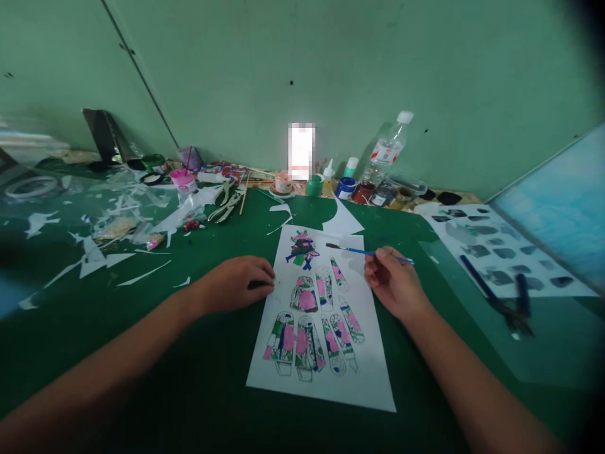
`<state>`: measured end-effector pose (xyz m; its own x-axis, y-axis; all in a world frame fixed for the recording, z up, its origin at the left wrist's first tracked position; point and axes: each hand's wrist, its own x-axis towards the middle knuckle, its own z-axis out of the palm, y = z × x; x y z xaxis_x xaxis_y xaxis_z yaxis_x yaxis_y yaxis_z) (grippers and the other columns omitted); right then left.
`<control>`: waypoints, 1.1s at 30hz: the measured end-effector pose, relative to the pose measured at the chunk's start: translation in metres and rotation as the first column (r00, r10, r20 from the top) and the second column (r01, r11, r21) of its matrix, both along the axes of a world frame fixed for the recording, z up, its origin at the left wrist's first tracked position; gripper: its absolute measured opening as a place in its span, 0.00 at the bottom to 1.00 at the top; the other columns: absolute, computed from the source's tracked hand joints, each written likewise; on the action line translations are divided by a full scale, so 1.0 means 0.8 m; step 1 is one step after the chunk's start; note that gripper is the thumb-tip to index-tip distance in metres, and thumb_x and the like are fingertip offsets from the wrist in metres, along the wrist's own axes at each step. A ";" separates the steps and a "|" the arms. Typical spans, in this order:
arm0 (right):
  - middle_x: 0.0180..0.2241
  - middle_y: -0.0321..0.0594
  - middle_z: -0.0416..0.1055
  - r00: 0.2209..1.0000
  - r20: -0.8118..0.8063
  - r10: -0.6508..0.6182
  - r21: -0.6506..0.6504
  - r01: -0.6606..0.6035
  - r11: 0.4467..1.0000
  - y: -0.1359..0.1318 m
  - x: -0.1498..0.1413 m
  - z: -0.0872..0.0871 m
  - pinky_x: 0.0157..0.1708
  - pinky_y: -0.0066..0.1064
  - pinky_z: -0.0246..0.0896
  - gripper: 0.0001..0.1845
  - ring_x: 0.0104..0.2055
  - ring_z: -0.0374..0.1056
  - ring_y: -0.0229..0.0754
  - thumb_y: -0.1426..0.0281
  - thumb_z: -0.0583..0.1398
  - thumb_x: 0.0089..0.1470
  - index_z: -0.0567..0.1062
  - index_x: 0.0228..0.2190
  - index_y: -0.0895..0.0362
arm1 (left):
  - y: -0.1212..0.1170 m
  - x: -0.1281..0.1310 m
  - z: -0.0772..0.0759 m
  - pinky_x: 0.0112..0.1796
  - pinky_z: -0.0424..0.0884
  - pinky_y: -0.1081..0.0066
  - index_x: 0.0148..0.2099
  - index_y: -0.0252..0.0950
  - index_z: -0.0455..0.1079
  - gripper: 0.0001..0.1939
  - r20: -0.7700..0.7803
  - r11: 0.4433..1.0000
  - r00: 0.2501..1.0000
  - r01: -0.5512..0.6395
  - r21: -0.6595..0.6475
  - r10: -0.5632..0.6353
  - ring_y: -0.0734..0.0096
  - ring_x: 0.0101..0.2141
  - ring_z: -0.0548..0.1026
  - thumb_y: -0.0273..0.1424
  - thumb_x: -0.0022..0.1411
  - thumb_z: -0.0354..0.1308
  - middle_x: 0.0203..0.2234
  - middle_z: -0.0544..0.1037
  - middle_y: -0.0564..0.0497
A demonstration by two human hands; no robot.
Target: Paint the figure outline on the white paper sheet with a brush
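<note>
Across the near part of the green table, found a printed sheet lying flat, patterned with rounded and tapered outlines partly filled in pink, green and blue. At its left edge, rested the left hand palm down, fingers loosely bent and gripping nothing. Beside its right edge, held the paintbrush in the right hand, closed on the blue handle, dark bristles pointing left over the upper part of the sheet; could not tell whether touching it. Seemed best, for clean work, to steady the paper lightly with the left fingertips, pinch the handle nearer the bristles, lean the tip rather than press it, and stay inside the printed lines. Farther back, saw a pink tub with paler marks on its side, too small to read, and a blue jar with a white label, likewise illegible. Near the wall, noticed a clear bottle, tilted, with a red-and-white label; could make out no brand.
</note>
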<state>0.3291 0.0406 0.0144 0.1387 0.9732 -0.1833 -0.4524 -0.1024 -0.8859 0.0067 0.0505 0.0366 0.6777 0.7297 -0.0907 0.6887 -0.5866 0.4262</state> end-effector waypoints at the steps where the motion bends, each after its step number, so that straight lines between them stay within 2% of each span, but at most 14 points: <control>1: 0.22 0.32 0.74 1.000 0.009 -0.005 -0.004 0.005 1.000 0.002 0.000 0.000 0.14 0.21 0.54 0.21 0.20 0.66 0.32 0.63 0.75 0.35 0.69 0.22 0.54 | 0.011 0.002 0.006 0.46 0.70 0.64 0.45 0.42 0.79 0.13 -0.006 0.998 0.998 0.056 -0.023 -0.056 0.66 0.44 0.76 0.35 0.67 0.53 0.45 0.80 0.52; 2: 0.22 0.31 0.74 1.000 0.018 -0.011 -0.006 0.011 1.000 0.004 0.001 0.000 0.15 0.22 0.55 0.21 0.20 0.66 0.32 0.63 0.75 0.34 0.68 0.21 0.54 | 0.021 0.003 0.009 0.47 0.70 0.64 0.44 0.42 0.79 0.13 -0.015 0.995 0.995 0.098 -0.010 -0.098 0.66 0.44 0.76 0.35 0.67 0.53 0.42 0.81 0.53; 4: 0.21 0.31 0.74 0.999 0.036 -0.017 -0.015 0.017 1.000 0.007 0.002 -0.001 0.15 0.22 0.55 0.22 0.20 0.66 0.32 0.64 0.75 0.34 0.67 0.21 0.54 | 0.034 0.005 0.011 0.48 0.69 0.63 0.43 0.42 0.78 0.12 -0.034 0.994 0.994 0.108 0.034 -0.107 0.65 0.45 0.76 0.35 0.66 0.54 0.42 0.81 0.53; 8: 0.20 0.30 0.71 0.999 0.050 0.019 0.000 -0.019 1.000 0.010 0.004 -0.005 0.16 0.24 0.56 0.18 0.19 0.64 0.33 0.68 0.72 0.38 0.66 0.21 0.54 | 0.034 -0.001 -0.002 0.51 0.68 0.62 0.49 0.43 0.76 0.14 -0.015 0.994 0.999 0.052 0.093 -0.051 0.64 0.49 0.73 0.39 0.65 0.57 0.50 0.77 0.53; 11: 0.21 0.32 0.72 0.994 0.066 0.091 0.016 -0.092 0.996 0.011 0.005 -0.006 0.18 0.26 0.59 0.08 0.20 0.65 0.35 0.69 0.68 0.41 0.74 0.26 0.53 | 0.030 -0.007 -0.011 0.52 0.67 0.59 0.51 0.45 0.75 0.16 -0.039 0.996 0.998 0.056 0.076 -0.054 0.61 0.53 0.71 0.41 0.62 0.60 0.54 0.74 0.54; 13: 0.24 0.36 0.76 0.987 0.083 0.139 -0.006 -0.139 0.990 0.011 0.007 -0.006 0.19 0.29 0.61 0.12 0.21 0.68 0.37 0.69 0.66 0.41 0.79 0.33 0.53 | 0.031 -0.008 -0.012 0.52 0.67 0.58 0.51 0.45 0.75 0.16 -0.047 0.997 0.998 0.055 0.062 -0.052 0.60 0.53 0.71 0.42 0.62 0.61 0.55 0.74 0.54; 15: 0.27 0.41 0.79 0.979 0.104 0.174 -0.015 -0.173 0.985 0.012 0.009 -0.007 0.21 0.31 0.63 0.15 0.24 0.70 0.40 0.68 0.66 0.42 0.81 0.36 0.55 | 0.032 -0.008 -0.012 0.52 0.67 0.58 0.51 0.46 0.75 0.16 -0.050 0.997 0.997 0.057 0.058 -0.055 0.60 0.53 0.71 0.42 0.63 0.61 0.55 0.73 0.55; 18: 0.30 0.44 0.80 0.966 0.151 0.209 0.018 -0.214 0.977 0.012 0.011 -0.008 0.22 0.32 0.64 0.12 0.26 0.71 0.41 0.68 0.68 0.41 0.82 0.32 0.56 | 0.032 -0.006 -0.011 0.53 0.66 0.57 0.51 0.46 0.75 0.15 -0.052 0.997 0.997 0.058 0.055 -0.055 0.59 0.53 0.70 0.41 0.63 0.61 0.55 0.73 0.55; 21: 0.25 0.38 0.76 0.954 0.202 0.222 0.050 -0.236 0.970 0.010 0.011 -0.010 0.22 0.30 0.62 0.08 0.24 0.68 0.37 0.70 0.70 0.41 0.81 0.29 0.54 | 0.032 -0.006 -0.012 0.56 0.62 0.53 0.51 0.45 0.76 0.15 -0.041 0.997 0.998 0.057 0.053 -0.055 0.59 0.53 0.70 0.39 0.63 0.62 0.55 0.73 0.54; 23: 0.21 0.35 0.73 0.951 0.228 0.211 0.082 -0.234 0.969 0.008 0.010 -0.010 0.21 0.28 0.59 0.06 0.22 0.65 0.35 0.70 0.71 0.43 0.79 0.26 0.54 | 0.032 -0.007 -0.014 0.55 0.63 0.54 0.51 0.45 0.76 0.15 -0.034 0.997 0.998 0.049 0.056 -0.047 0.59 0.52 0.70 0.39 0.63 0.62 0.55 0.74 0.55; 28: 0.20 0.34 0.71 0.943 0.281 0.177 0.113 -0.216 0.970 0.003 0.006 -0.010 0.20 0.28 0.57 0.09 0.21 0.64 0.35 0.68 0.72 0.43 0.77 0.22 0.54 | 0.038 -0.014 -0.018 0.52 0.66 0.57 0.50 0.46 0.76 0.15 -0.074 0.995 0.997 0.026 0.099 -0.018 0.59 0.51 0.71 0.42 0.64 0.59 0.55 0.74 0.56; 33: 0.20 0.34 0.72 0.934 0.310 0.177 0.140 -0.229 0.963 0.004 0.007 -0.014 0.21 0.29 0.57 0.10 0.21 0.64 0.35 0.68 0.71 0.46 0.76 0.21 0.55 | 0.041 -0.015 -0.013 0.50 0.68 0.59 0.52 0.45 0.75 0.18 -0.115 0.996 0.993 0.033 0.079 -0.024 0.59 0.53 0.70 0.45 0.64 0.58 0.57 0.73 0.53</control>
<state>0.3344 0.0435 0.0031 -0.0431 0.9990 0.0069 -0.1569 0.0001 -0.9876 -0.0056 0.0835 0.0263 0.6870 0.7183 -0.1102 0.7124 -0.6358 0.2971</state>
